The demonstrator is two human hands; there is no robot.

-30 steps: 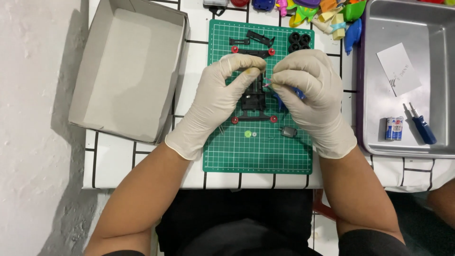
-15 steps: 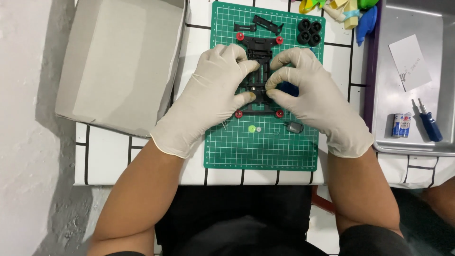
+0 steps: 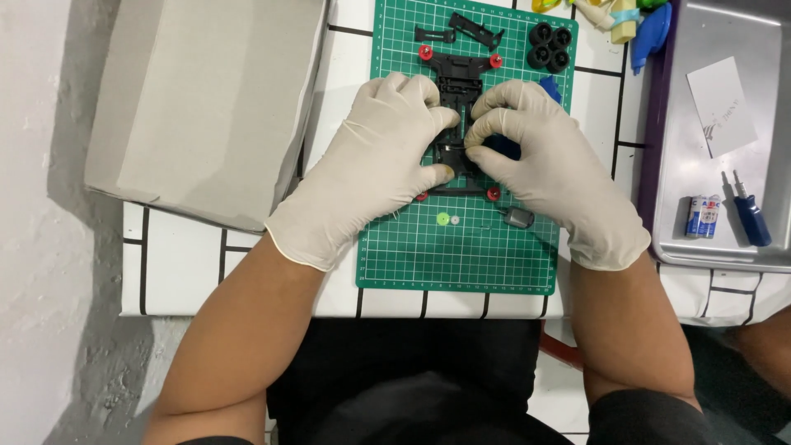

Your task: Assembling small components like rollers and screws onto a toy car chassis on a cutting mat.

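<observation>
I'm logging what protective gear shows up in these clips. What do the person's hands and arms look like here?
Both the left hand and the right hand wear thin, cream-white disposable gloves, snug and lightly wrinkled, each ending in a rolled cuff at the wrist. Above the cuffs both forearms are bare: no watch, band or markings show. Dark short sleeves appear only at the picture's bottom edge.

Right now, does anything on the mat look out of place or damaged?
Nothing stands out. Both hands, left and right, grip the black chassis on the green mat. Four tyres, small gears and a motor lie loose but tidy.
</observation>
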